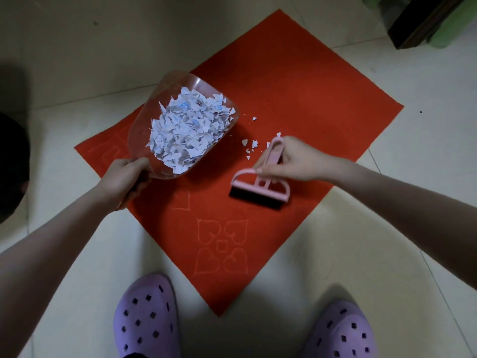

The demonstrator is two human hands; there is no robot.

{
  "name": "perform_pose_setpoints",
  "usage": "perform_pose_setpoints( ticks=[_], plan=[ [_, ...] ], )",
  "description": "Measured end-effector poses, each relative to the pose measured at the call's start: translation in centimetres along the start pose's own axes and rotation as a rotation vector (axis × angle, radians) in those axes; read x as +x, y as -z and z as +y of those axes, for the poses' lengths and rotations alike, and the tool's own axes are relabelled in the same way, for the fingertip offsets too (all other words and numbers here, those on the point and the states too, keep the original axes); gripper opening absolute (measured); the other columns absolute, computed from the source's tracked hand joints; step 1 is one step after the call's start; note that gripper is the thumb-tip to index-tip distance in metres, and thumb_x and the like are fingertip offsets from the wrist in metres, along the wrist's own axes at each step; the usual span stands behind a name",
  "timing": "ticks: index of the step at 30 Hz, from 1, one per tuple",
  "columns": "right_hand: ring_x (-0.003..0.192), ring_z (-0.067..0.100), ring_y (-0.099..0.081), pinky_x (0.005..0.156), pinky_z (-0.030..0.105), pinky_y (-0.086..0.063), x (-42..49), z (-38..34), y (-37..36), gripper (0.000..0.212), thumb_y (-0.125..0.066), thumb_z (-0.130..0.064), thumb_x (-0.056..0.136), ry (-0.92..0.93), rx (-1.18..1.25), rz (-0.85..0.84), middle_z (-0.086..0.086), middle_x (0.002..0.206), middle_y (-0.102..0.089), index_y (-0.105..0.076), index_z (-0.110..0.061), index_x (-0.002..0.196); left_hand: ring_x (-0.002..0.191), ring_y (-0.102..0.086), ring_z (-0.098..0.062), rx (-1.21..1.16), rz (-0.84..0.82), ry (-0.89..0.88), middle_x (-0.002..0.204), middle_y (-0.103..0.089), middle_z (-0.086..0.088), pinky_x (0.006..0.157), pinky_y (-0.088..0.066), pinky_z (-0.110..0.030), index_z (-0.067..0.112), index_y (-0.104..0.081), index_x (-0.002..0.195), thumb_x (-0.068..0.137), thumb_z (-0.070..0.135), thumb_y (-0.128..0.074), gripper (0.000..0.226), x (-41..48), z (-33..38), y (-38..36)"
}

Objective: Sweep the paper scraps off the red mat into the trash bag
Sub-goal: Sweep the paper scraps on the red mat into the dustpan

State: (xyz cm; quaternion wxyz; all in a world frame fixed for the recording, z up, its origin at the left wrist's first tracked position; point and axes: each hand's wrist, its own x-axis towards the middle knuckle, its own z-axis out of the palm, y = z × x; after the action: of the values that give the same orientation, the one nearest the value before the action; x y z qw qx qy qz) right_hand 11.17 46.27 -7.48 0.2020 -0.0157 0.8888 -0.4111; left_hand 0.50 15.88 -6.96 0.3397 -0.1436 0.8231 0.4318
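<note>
A red mat (296, 94) lies cornerwise on the tiled floor. My left hand (124, 182) grips the handle of a clear plastic dustpan (152, 104), lifted and tilted over the mat's left side, full of white paper scraps (188, 133). A few loose scraps (251, 144) remain on the mat to its right. My right hand (291, 161) holds the handle of a small pink hand brush (260, 189), whose black bristles rest on the mat. A dark shape (11, 164) at the left edge may be the trash bag.
My two feet in purple perforated slippers (147, 319) stand at the mat's near corner. A dark furniture leg (423, 24) and something green stand at the top right. Pale tiled floor (77, 47) surrounds the mat.
</note>
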Motion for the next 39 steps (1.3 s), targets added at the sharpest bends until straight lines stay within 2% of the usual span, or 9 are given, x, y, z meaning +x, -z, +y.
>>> perform_pose_setpoints(
  ticks=[3,10,18,21,23,26,30,36,39],
  plan=[
    [0.073,0.029,-0.068,0.066,0.046,-0.053,0.6,0.3,-1.9,0.013,-0.066,-0.034,0.086,0.007,-0.093,-0.014,0.01,0.079,-0.073,-0.074,-0.024,0.089,0.024,-0.025,-0.009,-0.001,-0.015,-0.006,0.033,-0.038,0.003,0.032,-0.02,-0.006,0.009,-0.048,0.061,0.086,0.017,-0.05,0.026,0.0,0.0,-0.2],
    [0.071,0.024,-0.069,0.065,0.042,-0.054,0.5,0.3,1.3,0.016,-0.064,-0.027,0.088,0.013,-0.051,0.466,0.004,0.084,-0.075,-0.075,-0.019,0.097,0.025,-0.024,-0.007,0.006,-0.025,-0.011,0.043,-0.037,-0.001,0.031,-0.019,-0.007,0.011,-0.05,0.061,0.087,0.018,-0.05,0.027,0.1,-0.2,-0.6],
    [0.065,0.031,-0.064,0.058,0.044,-0.051,0.0,1.3,0.1,0.023,-0.064,-0.045,0.083,-0.008,-0.125,0.027,0.008,0.076,-0.073,-0.074,-0.028,0.094,0.028,-0.023,-0.009,-0.004,-0.03,-0.004,0.039,-0.035,0.004,0.035,-0.017,-0.007,0.016,-0.048,0.06,0.087,0.023,-0.051,0.028,0.4,0.0,-1.0],
    [0.049,0.016,-0.052,0.046,0.029,-0.04,0.7,1.7,1.2,0.019,-0.066,-0.034,0.087,-0.027,-0.16,0.102,0.008,0.075,-0.072,-0.075,-0.021,0.097,0.026,-0.023,-0.008,-0.02,-0.031,-0.007,0.036,-0.036,0.005,0.032,-0.017,-0.007,0.014,-0.047,0.06,0.088,0.02,-0.051,0.029,0.4,-0.1,-1.1],
    [0.057,0.005,-0.06,0.052,0.021,-0.047,1.1,1.8,2.2,0.02,-0.066,-0.034,0.087,-0.033,-0.169,0.166,0.0,0.08,-0.073,-0.075,-0.02,0.098,0.025,-0.024,-0.007,-0.024,-0.025,-0.011,0.035,-0.037,0.005,0.031,-0.017,-0.007,0.013,-0.047,0.061,0.088,0.019,-0.051,0.027,0.5,-0.2,-1.0],
    [0.085,0.018,-0.069,0.074,0.039,-0.054,1.5,2.1,3.1,0.019,-0.066,-0.034,0.087,-0.034,-0.2,0.299,0.0,0.094,-0.074,-0.074,-0.023,0.1,0.026,-0.024,-0.008,-0.02,-0.028,-0.032,0.039,-0.037,0.001,0.032,-0.017,-0.008,0.012,-0.047,0.061,0.088,0.018,-0.05,0.028,0.6,-0.5,-0.9],
    [0.079,0.024,-0.068,0.071,0.043,-0.053,1.0,1.3,3.9,0.017,-0.068,-0.029,0.086,0.023,-0.121,0.427,0.003,0.091,-0.075,-0.074,-0.022,0.1,0.03,-0.024,-0.009,-0.003,-0.033,-0.045,0.037,-0.036,0.004,0.034,-0.016,-0.011,0.012,-0.049,0.059,0.087,0.018,-0.051,0.028,0.9,-0.9,-0.6],
    [0.082,0.008,-0.069,0.077,0.029,-0.055,0.1,0.7,3.5,0.015,-0.071,-0.023,0.085,-0.064,-0.053,-0.13,-0.004,0.086,-0.075,-0.075,-0.014,0.096,0.03,-0.023,-0.008,0.052,-0.019,-0.056,0.033,-0.035,0.006,0.035,-0.015,-0.012,0.012,-0.044,0.057,0.086,0.018,-0.048,0.029,1.3,-1.2,-0.1],
    [0.071,-0.005,-0.063,0.06,0.014,-0.046,0.4,1.6,3.6,0.015,-0.071,-0.027,0.085,-0.076,-0.163,-0.095,-0.025,0.075,-0.07,-0.075,-0.02,0.097,0.027,-0.022,-0.006,0.116,-0.03,-0.071,0.032,-0.034,0.006,0.033,-0.015,-0.01,0.01,-0.044,0.057,0.087,0.016,-0.048,0.031,1.3,-1.5,0.1]
  ],
)
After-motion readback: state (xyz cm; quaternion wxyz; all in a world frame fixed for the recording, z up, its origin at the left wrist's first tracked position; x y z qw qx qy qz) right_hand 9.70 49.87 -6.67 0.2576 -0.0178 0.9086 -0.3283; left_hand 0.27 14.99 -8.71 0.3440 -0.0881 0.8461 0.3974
